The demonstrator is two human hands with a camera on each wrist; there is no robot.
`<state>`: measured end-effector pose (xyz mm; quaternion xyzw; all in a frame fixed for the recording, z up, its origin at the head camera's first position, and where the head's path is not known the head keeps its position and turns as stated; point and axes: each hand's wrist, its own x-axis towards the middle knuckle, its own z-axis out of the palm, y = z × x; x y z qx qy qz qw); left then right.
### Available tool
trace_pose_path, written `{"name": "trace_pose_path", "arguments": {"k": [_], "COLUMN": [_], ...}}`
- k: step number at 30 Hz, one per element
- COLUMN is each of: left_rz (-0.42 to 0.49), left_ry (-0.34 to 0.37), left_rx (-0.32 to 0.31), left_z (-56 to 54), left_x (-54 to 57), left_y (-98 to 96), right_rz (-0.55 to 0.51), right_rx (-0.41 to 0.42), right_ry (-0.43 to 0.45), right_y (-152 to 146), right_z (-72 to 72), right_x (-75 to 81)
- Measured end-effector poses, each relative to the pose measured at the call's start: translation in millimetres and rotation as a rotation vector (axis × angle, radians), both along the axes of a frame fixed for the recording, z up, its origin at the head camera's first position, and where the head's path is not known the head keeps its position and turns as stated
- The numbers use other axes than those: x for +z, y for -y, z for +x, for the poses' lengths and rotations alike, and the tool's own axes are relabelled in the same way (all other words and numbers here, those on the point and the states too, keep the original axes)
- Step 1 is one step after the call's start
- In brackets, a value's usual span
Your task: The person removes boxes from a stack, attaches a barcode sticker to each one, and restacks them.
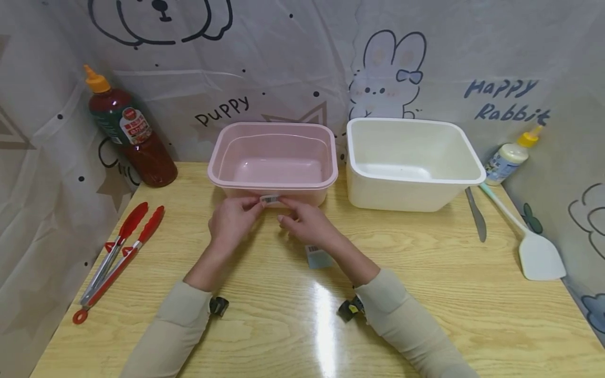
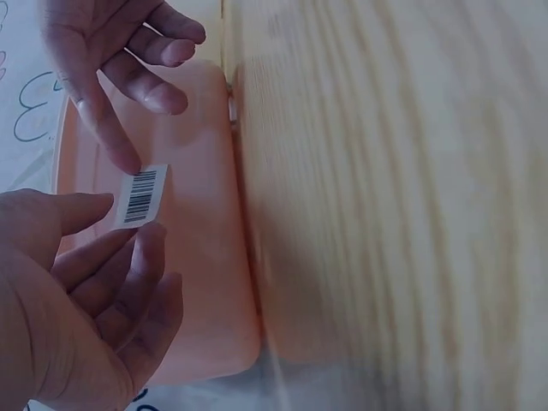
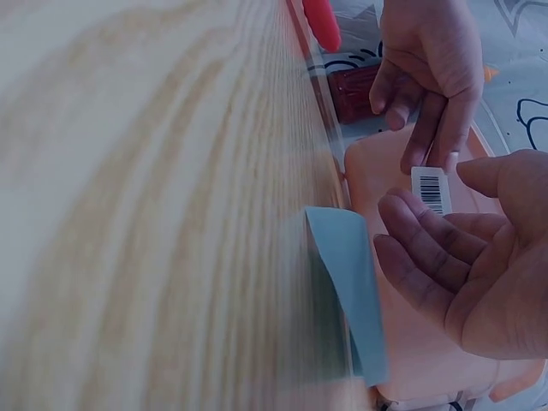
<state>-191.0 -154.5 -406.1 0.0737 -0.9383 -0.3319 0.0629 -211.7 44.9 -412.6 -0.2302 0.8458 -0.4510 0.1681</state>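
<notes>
A small white barcode sticker (image 1: 270, 199) is at the front wall of the pink plastic bin (image 1: 272, 185). My left hand (image 1: 233, 223) pinches the sticker's left end between thumb and finger, its other fingers loosely bent below. From the opposite side, my right hand (image 1: 309, 223) reaches in, and one straight finger touches the sticker's right end. Its other fingers are spread apart, lower down. Beneath the right wrist lies a pale blue curled sheet (image 3: 347, 282) with another barcode on it, partly covered by the forearm in the head view.
To the right of the pink bin stands a cream bin (image 1: 416, 194). A red sauce bottle (image 1: 151, 157) and red-handled tongs (image 1: 113, 257) are at the left. At the right are a small yellow-capped bottle (image 1: 508, 157), a grey knife (image 1: 476, 215) and a white spatula (image 1: 541, 257).
</notes>
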Motion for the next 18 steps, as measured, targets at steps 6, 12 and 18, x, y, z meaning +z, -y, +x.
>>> {"name": "trace_pose_path", "arguments": {"k": [6,12,18], "left_rz": [-0.081,-0.100,-0.101], "left_ry": [-0.039,-0.090,-0.113], "left_rx": [-0.053,-0.083,-0.095], "left_z": [3.2,5.6,8.1], "left_x": [2.1,2.6,2.8], "left_y": [0.2,-0.6,-0.8], "right_rz": [0.020,0.034,0.032], "right_rx": [-0.006,-0.005,-0.004], "right_ry": [-0.014,-0.024,-0.030], "right_y": [2.2,3.0,3.3], "right_z": [0.5,-0.4,0.2], "right_x": [-0.4,-1.5,-1.7]}}
